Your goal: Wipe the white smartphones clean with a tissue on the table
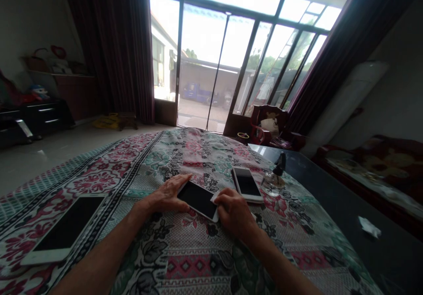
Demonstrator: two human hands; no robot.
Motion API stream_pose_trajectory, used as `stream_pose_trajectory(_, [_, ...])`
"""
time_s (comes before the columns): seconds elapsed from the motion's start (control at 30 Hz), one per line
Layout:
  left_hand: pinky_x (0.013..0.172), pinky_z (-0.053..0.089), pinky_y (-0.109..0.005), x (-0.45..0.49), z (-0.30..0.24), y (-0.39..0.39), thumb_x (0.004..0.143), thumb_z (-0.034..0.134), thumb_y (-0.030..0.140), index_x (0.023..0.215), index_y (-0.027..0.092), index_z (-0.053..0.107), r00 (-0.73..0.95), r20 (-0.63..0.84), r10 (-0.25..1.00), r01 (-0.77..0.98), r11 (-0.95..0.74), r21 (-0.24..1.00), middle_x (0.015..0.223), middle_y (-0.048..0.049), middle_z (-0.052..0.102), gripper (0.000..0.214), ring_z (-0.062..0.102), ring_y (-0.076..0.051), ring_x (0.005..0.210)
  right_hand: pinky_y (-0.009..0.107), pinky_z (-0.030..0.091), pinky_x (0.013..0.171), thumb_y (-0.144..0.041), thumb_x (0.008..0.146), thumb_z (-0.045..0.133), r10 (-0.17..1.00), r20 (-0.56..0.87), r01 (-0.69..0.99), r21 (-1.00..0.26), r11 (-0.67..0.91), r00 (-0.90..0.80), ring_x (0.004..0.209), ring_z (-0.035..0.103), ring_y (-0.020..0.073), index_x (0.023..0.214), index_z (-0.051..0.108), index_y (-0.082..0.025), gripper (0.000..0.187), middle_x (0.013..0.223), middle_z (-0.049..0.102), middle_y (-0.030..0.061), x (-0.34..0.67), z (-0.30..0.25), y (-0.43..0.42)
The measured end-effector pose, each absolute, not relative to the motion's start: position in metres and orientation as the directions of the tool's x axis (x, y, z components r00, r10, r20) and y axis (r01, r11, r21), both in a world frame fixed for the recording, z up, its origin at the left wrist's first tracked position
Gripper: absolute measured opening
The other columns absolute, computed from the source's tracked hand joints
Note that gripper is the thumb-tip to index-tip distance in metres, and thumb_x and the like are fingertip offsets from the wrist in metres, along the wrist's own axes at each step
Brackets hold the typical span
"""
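- Phone in the middle (196, 198): face up, dark screen, slanted on the patterned tablecloth (185, 262), between both hands.
- Left hand (170, 194): thumb and fingers straddle the phone's left end, looks like a steadying grip.
- Right hand (234, 211): fingers curled, pinching a white scrap (214, 197) at the screen's right end; tissue or cloth, cannot tell.
- Progress, judged: rubbing of this screen seems under way, not finished, since the scrap is at the glass. How much is covered, cannot tell.
- Left, judged: at least the remainder of this screen.
- Left-side phone (69, 224): face up, well apart, no hand on it. Right-side phone (247, 184): face up, beyond the right hand. Done or waiting, cannot tell for either.
- Spray bottle (273, 182): upright beside the right-side phone, black nozzle, not held.
- Crumpled tissue (369, 227): on the dark tabletop (325, 200), right; possibly used, only a guess.
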State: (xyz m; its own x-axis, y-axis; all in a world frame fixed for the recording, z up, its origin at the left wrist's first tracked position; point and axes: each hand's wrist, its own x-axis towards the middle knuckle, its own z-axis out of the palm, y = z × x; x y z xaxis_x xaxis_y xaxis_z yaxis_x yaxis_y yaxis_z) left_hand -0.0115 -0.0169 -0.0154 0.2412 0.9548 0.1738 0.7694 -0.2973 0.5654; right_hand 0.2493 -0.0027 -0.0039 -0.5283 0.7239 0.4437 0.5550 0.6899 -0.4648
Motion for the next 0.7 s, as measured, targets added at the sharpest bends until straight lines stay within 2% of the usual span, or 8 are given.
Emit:
stream_pose_trajectory(0.17, [0.114,0.03,-0.044,-0.012,-0.018,-0.015,0.053,0.083,0.049,0.145,0.022,0.034,0.234,0.162,0.959,0.768,-0.285,0.573,0.151,-0.0103,0.039,0.108,0.034,-0.032,0.139,0.029,0.047,0.076,-0.002,0.07,0.051,0.709,0.377,0.564,-0.431,0.704,-0.596,0.081,0.058,0.0161,0.073,0.067,-0.019,0.023,0.084,0.061,0.0038,0.242,0.002,-0.019])
stream_pose_trajectory(0.37, [0.114,0.03,-0.044,-0.011,-0.017,-0.015,0.055,0.082,0.048,0.145,0.021,0.034,0.222,0.158,0.962,0.778,-0.273,0.565,0.15,-0.0113,0.04,0.106,0.035,-0.032,0.138,0.029,0.044,0.085,-0.006,0.083,0.049,0.564,0.399,0.41,-0.409,0.815,-0.723,0.09,0.056,0.0158,0.091,0.069,-0.022,0.027,0.095,0.063,0.003,0.227,-0.002,-0.029])
stream_pose_trajectory(0.6, [0.111,0.035,-0.043,-0.005,-0.016,-0.016,0.054,0.082,0.045,0.144,0.017,0.034,0.178,0.192,0.965,0.787,-0.257,0.561,0.147,-0.014,0.044,0.106,0.041,-0.033,0.134,0.031,0.044,0.09,-0.005,0.084,0.046,0.7,0.389,0.575,-0.4,0.714,-0.599,0.096,0.055,0.0179,0.096,0.07,-0.019,0.03,0.1,0.063,0.0063,0.233,-0.004,-0.009])
stream_pose_trajectory(0.7, [0.11,0.037,-0.041,-0.001,-0.019,-0.016,0.055,0.08,0.041,0.144,0.013,0.033,0.137,0.233,0.963,0.8,-0.246,0.547,0.143,-0.0165,0.048,0.104,0.044,-0.032,0.132,0.031,0.043,0.092,-0.004,0.085,0.045,0.716,0.367,0.611,-0.374,0.698,-0.594,0.102,0.053,0.0187,0.103,0.069,-0.019,0.034,0.107,0.062,0.0078,0.229,-0.002,-0.003])
